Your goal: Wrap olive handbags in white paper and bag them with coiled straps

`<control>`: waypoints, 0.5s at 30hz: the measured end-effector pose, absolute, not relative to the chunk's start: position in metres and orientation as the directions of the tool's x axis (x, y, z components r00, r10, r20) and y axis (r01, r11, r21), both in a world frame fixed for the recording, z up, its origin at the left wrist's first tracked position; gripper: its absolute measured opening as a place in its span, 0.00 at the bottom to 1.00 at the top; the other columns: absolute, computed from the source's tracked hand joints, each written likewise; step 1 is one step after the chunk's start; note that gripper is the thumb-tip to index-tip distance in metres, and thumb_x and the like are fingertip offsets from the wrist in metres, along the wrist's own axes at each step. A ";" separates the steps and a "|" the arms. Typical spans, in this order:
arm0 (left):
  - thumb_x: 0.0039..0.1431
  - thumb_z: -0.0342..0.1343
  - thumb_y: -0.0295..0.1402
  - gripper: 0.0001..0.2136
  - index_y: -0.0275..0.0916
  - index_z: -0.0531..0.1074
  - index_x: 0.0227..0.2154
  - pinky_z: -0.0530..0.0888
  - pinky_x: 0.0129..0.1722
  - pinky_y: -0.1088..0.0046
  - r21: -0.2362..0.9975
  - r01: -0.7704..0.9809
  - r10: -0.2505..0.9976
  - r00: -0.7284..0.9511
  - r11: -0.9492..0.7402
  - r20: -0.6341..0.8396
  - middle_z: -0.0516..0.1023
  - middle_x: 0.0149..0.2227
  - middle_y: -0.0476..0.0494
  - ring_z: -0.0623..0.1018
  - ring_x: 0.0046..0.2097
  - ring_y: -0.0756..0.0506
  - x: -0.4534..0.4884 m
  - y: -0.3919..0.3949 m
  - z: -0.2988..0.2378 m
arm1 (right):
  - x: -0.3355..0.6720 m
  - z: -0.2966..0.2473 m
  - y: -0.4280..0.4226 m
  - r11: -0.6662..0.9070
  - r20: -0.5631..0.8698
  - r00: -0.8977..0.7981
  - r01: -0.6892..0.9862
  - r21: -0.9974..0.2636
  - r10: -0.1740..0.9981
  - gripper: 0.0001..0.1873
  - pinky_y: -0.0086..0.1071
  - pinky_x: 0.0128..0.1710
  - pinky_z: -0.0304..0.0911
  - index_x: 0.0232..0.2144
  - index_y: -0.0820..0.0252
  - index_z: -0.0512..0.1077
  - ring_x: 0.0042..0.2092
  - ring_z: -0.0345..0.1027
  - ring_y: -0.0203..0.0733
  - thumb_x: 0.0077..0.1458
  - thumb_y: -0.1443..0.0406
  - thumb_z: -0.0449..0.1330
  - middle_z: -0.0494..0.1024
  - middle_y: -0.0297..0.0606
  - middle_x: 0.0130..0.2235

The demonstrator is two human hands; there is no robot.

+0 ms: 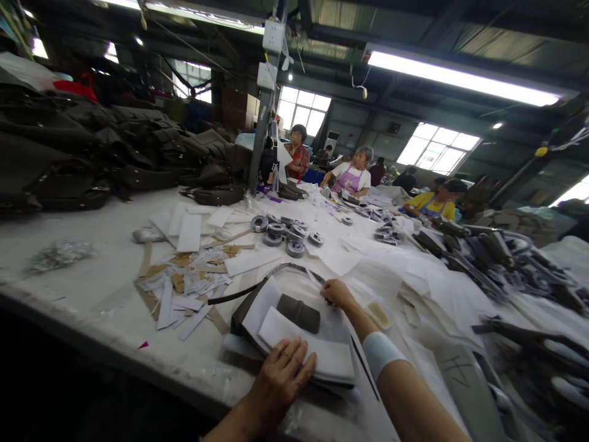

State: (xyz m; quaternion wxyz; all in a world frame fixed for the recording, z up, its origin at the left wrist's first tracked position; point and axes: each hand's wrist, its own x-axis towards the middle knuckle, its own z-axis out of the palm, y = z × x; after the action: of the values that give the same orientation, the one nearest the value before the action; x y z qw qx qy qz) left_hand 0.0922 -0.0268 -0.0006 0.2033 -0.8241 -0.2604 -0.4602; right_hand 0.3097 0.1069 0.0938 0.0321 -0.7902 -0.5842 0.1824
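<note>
My left hand [281, 376] lies flat with fingers spread on white paper sheets [317, 356] that cover a dark grey bag [243, 313] at the near edge of the table. A dark grey flap piece [299, 312] sits on top of the paper. My right hand [337, 293] reaches past it, fingers curled at the far edge of the bag near a thin dark strap [257, 283]; what it grips is hidden. A white band wraps my right forearm.
Scraps of white and brown paper [184, 288] lie to the left. Rolls of tape [285, 236] stand in the middle of the white table [92, 270]. Dark bags [92, 153] pile up at the left, bag straps [488, 252] at the right. Other people work at the far end.
</note>
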 end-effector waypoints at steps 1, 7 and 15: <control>0.69 0.44 0.28 0.14 0.41 0.73 0.49 0.67 0.58 0.64 -0.095 0.613 0.241 0.443 -0.784 0.864 0.79 0.49 0.42 0.75 0.55 0.45 0.092 -0.027 -0.001 | 0.312 0.095 0.107 -0.327 -0.266 0.246 0.887 -0.325 0.932 0.13 0.34 0.35 0.72 0.43 0.64 0.72 0.36 0.72 0.36 0.63 0.59 0.59 0.76 0.37 0.40; 0.68 0.46 0.29 0.13 0.40 0.73 0.50 0.67 0.58 0.63 -0.115 0.617 0.247 0.470 -0.779 0.847 0.78 0.49 0.40 0.75 0.55 0.44 0.092 -0.027 -0.004 | 0.313 0.105 0.111 -0.298 -0.198 0.224 0.767 -0.568 0.954 0.10 0.25 0.26 0.65 0.35 0.64 0.71 0.28 0.70 0.32 0.63 0.61 0.58 0.75 0.32 0.29; 0.68 0.44 0.28 0.15 0.39 0.73 0.50 0.68 0.57 0.65 -0.070 0.607 0.268 0.448 -0.792 0.853 0.79 0.49 0.41 0.74 0.55 0.44 0.091 -0.030 0.003 | 0.313 0.112 0.113 -0.221 -0.152 0.162 0.783 -0.581 0.975 0.12 0.23 0.24 0.58 0.38 0.62 0.71 0.28 0.70 0.34 0.55 0.60 0.62 0.76 0.34 0.28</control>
State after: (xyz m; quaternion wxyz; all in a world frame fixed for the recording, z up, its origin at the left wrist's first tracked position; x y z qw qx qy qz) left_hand 0.0907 -0.0296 0.0028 0.1863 -0.8303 -0.2635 -0.4543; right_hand 0.3130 0.1131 0.1117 0.1882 -0.7387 -0.5951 0.2544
